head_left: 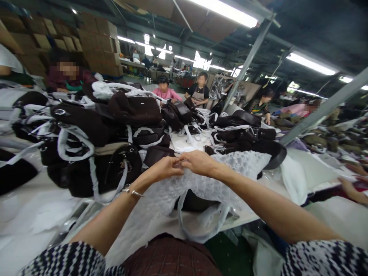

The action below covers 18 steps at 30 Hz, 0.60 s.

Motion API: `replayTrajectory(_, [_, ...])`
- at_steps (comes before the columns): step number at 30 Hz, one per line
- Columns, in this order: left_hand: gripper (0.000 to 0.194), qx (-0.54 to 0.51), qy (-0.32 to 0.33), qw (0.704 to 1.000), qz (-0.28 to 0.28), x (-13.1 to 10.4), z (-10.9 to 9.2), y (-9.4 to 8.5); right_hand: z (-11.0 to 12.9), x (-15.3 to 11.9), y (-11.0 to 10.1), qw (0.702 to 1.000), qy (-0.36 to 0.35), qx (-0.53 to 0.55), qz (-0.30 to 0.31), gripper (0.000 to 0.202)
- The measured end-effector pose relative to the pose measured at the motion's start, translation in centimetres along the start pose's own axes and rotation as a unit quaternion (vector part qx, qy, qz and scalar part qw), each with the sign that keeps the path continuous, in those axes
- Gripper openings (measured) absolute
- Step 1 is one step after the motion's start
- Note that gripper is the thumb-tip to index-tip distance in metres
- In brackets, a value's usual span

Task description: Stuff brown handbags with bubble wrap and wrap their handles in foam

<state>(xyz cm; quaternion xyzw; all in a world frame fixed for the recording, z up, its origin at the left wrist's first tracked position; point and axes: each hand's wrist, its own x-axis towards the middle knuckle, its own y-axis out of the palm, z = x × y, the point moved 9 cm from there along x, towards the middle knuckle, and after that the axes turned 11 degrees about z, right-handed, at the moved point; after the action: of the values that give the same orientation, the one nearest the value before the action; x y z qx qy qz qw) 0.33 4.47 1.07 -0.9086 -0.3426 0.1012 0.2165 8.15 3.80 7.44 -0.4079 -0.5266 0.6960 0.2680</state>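
Note:
Both of my hands meet at the middle of the view, over a sheet of clear bubble wrap. My left hand has its fingers pinched at the upper edge of the wrap. Close against it, my right hand is closed too, fingers bent toward the left fingertips. What lies between the fingertips is too small to make out. Below the hands, a black bag lies partly under the wrap, its strap covered in white wrapping and looping toward me.
Dark bags with white-wrapped straps are piled at the left, and more at the right. A slanting metal post rises at the right. Several people sit across the table. Cardboard boxes stand at the back left.

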Motion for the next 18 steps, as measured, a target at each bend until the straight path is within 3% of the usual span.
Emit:
replayTrajectory(6, [0.030,0.085,-0.026,0.995,-0.043,-2.8,0.8,-1.5,0.0,1.6,1.2,0.999,-0.014,-0.009,0.043,0.027])
replayTrajectory(12, [0.030,0.238,-0.085,0.963,-0.094,-3.5,0.8,-1.8,1.6,2.6,1.3,0.996,0.009,-0.072,0.045,0.030])
replayTrajectory(15, [0.032,0.287,-0.092,0.949,-0.095,-3.6,0.6,-1.8,1.7,2.4,1.5,0.992,0.053,-0.106,0.053,0.031])
replayTrajectory(18, [0.033,0.320,-0.097,0.939,-0.085,-3.3,0.8,-1.8,3.3,2.5,1.6,0.989,0.041,-0.141,0.036,0.033])
